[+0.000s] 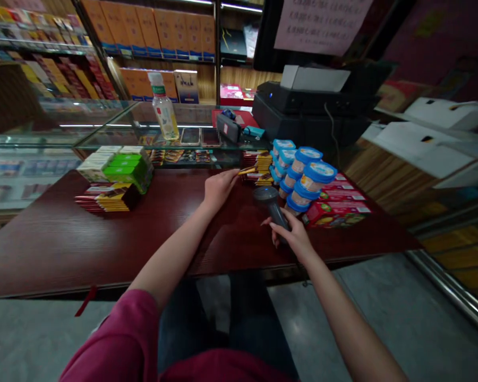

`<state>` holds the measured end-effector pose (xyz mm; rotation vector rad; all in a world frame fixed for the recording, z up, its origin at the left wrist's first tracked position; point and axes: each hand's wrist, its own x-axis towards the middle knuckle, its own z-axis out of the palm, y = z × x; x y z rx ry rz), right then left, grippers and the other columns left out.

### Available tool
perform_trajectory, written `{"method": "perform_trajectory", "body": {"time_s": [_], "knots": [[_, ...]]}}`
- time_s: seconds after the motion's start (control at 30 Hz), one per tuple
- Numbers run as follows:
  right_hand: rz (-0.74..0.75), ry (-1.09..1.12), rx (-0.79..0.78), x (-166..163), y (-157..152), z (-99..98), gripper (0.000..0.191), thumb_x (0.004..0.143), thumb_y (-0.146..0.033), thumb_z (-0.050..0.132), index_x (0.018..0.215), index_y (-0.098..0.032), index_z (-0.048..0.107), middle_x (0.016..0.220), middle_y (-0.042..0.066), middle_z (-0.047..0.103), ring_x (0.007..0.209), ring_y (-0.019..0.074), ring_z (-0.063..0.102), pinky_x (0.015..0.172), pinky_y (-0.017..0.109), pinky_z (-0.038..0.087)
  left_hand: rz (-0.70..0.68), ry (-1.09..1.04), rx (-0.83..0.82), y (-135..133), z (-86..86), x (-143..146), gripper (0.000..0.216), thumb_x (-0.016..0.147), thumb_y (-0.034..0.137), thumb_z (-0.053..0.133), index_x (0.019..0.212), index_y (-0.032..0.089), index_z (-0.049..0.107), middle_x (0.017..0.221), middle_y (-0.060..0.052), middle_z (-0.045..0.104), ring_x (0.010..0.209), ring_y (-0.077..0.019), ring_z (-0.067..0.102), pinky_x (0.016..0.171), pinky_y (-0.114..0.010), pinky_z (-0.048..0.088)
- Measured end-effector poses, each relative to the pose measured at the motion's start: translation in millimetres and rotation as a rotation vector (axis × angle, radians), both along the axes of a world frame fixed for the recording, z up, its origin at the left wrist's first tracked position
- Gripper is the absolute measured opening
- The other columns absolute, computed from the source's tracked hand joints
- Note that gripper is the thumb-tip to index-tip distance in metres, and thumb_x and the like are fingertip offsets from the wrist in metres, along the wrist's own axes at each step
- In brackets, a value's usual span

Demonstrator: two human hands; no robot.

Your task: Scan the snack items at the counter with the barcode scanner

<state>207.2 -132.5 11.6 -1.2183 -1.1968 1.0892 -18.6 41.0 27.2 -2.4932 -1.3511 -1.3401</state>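
My right hand [292, 237] grips the handle of a dark barcode scanner [270, 202], its head raised over the dark red counter [103, 239]. My left hand [219, 188] reaches forward and pinches a thin yellow-and-red packet [247, 171] at the edge of a stack of similar packets [258, 167]. Just right of the scanner stand several blue-lidded cups [306, 178] piled on red boxes [336, 204].
Stacks of green, white and dark red-yellow packets [117, 178] lie at the counter's left. A glass display case [143, 132] behind carries a plastic bottle [164, 109], phones and a card terminal [228, 127]. A black printer [302, 106] sits at the back right; white boxes [422, 143] at far right.
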Motion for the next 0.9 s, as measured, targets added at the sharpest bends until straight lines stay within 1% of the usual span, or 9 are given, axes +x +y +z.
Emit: {"method": "perform_trajectory", "body": {"time_s": [0.1, 0.2, 0.3, 0.4, 0.57, 0.67, 0.73, 0.8, 0.9], "knots": [[-0.007, 0.046, -0.008, 3.2, -5.4, 0.1, 0.049, 0.08, -0.046, 0.085, 0.116, -0.02, 0.064, 0.097, 0.006, 0.078, 0.048, 0.011, 0.057, 0.044, 0.027, 0.049, -0.087, 0.174, 0.063, 6.6, -5.0, 38.3, 0.031, 0.107, 0.023, 0.054, 0.13, 0.02, 0.075, 0.133, -0.01, 0.077, 0.119, -0.0259, 0.076, 0.103, -0.036, 0.059], [-0.041, 0.058, -0.019, 2.2, -6.5, 1.1, 0.05, 0.08, -0.048, 0.085, 0.115, -0.019, 0.065, 0.092, 0.006, 0.078, 0.047, 0.0107, 0.056, 0.044, 0.027, 0.049, -0.159, 0.284, 0.057, 15.3, -12.4, 59.4, 0.034, 0.106, 0.015, 0.051, 0.131, 0.017, 0.074, 0.135, -0.013, 0.075, 0.125, -0.0269, 0.073, 0.111, -0.04, 0.055], [-0.058, 0.062, -0.029, 1.7, -7.1, 3.2, 0.049, 0.08, -0.047, 0.085, 0.115, -0.02, 0.065, 0.092, 0.006, 0.079, 0.049, 0.0108, 0.057, 0.046, 0.027, 0.05, -0.2, 0.296, -0.015, 25.7, -19.5, 67.3, 0.037, 0.102, 0.011, 0.052, 0.132, 0.017, 0.073, 0.134, -0.017, 0.075, 0.127, -0.028, 0.072, 0.111, -0.042, 0.056], [-0.068, 0.087, -0.041, 2.6, -7.7, 4.8, 0.045, 0.08, -0.046, 0.086, 0.111, -0.02, 0.067, 0.092, 0.006, 0.079, 0.049, 0.0108, 0.056, 0.044, 0.027, 0.049, -0.255, 0.253, -0.061, 34.5, -26.3, 69.9, 0.044, 0.099, 0.007, 0.052, 0.138, 0.015, 0.07, 0.141, -0.019, 0.07, 0.134, -0.0296, 0.068, 0.114, -0.044, 0.054], [-0.071, 0.152, -0.037, 3.7, -7.8, 3.9, 0.036, 0.081, -0.043, 0.085, 0.103, -0.02, 0.068, 0.094, 0.007, 0.079, 0.05, 0.0115, 0.058, 0.044, 0.027, 0.05, -0.339, 0.184, -0.086, 39.5, -33.2, 71.7, 0.051, 0.097, 0.005, 0.051, 0.145, 0.017, 0.065, 0.152, -0.016, 0.063, 0.143, -0.0276, 0.061, 0.122, -0.045, 0.048], [-0.07, 0.186, -0.034, 5.9, -8.1, 3.6, 0.034, 0.082, -0.041, 0.085, 0.103, -0.02, 0.069, 0.094, 0.007, 0.079, 0.049, 0.0118, 0.058, 0.043, 0.027, 0.049, -0.359, 0.145, -0.093, 35.5, -30.1, 67.5, 0.052, 0.098, 0.006, 0.049, 0.146, 0.017, 0.064, 0.156, -0.015, 0.059, 0.148, -0.0251, 0.056, 0.128, -0.043, 0.042], [-0.031, 0.209, -0.04, 8.5, -8.1, 6.0, 0.032, 0.083, -0.041, 0.083, 0.104, -0.02, 0.071, 0.097, 0.008, 0.08, 0.05, 0.0123, 0.058, 0.042, 0.027, 0.047, -0.356, 0.126, -0.071, 29.4, -24.7, 57.1, 0.054, 0.097, 0.006, 0.045, 0.148, 0.014, 0.061, 0.16, -0.016, 0.055, 0.152, -0.024, 0.051, 0.131, -0.045, 0.038], [0.046, 0.217, -0.063, 9.6, -6.7, 10.7, 0.032, 0.084, -0.039, 0.082, 0.107, -0.019, 0.072, 0.101, 0.01, 0.08, 0.052, 0.0132, 0.06, 0.043, 0.027, 0.046, -0.335, 0.123, -0.032, 20.5, -17.8, 37.1, 0.057, 0.096, 0.005, 0.043, 0.151, 0.015, 0.058, 0.162, -0.015, 0.053, 0.155, -0.0229, 0.046, 0.133, -0.048, 0.034], [0.162, 0.244, -0.097, 0.1, 0.7, 19.0, 0.032, 0.086, -0.038, 0.079, 0.111, -0.019, 0.073, 0.113, 0.013, 0.08, 0.055, 0.0135, 0.06, 0.046, 0.028, 0.047, -0.293, 0.148, 0.03, 1.5, -7.8, -12.5, 0.061, 0.095, 0.007, 0.044, 0.154, 0.019, 0.056, 0.164, -0.01, 0.051, 0.158, -0.0209, 0.042, 0.134, -0.049, 0.03]]}}
